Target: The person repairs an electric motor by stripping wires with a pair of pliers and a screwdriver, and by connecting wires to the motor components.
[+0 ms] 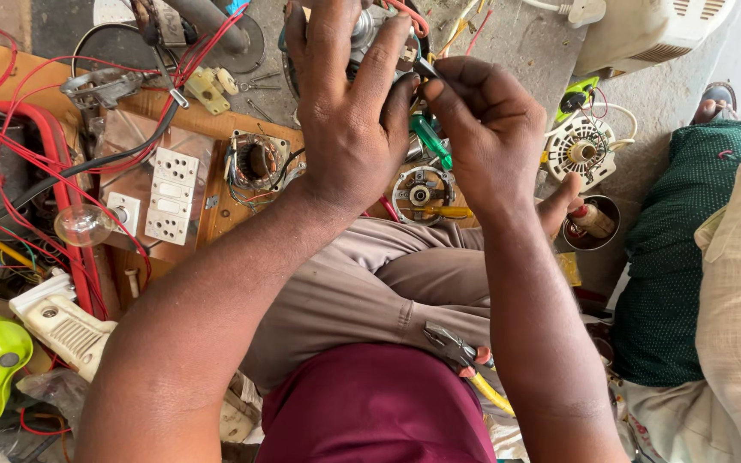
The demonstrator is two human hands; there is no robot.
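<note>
Concrete floor (516,43) all around, covered in repair clutter, and the person sits right on it with knees up. Left hand (349,103) is wrapped over the top of a small motor (370,30), fingers (383,60) spread and clamped around its metal body, holding it up off the floor just above the knees. Right hand (486,129) is right beside it, thumb and forefinger pinched tight on a thin dark tool (426,69) (could be a small screwdriver, too much is hidden to say) whose tip sits at the motor's side.

Round about: a wooden board (216,129) on the left carrying white switches (173,193) and a clear bulb (83,225), red wires (53,146) looping everywhere, a copper wound coil (257,161), a green-handled screwdriver (430,141) below the hands, and pliers (460,351) lying on the lap.

My read: this is the stage of working on a fastener or terminal on the motor's side. Next move probably needs the left hand to keep the motor dead steady while the right turns or pushes the tool without slipping.
</note>
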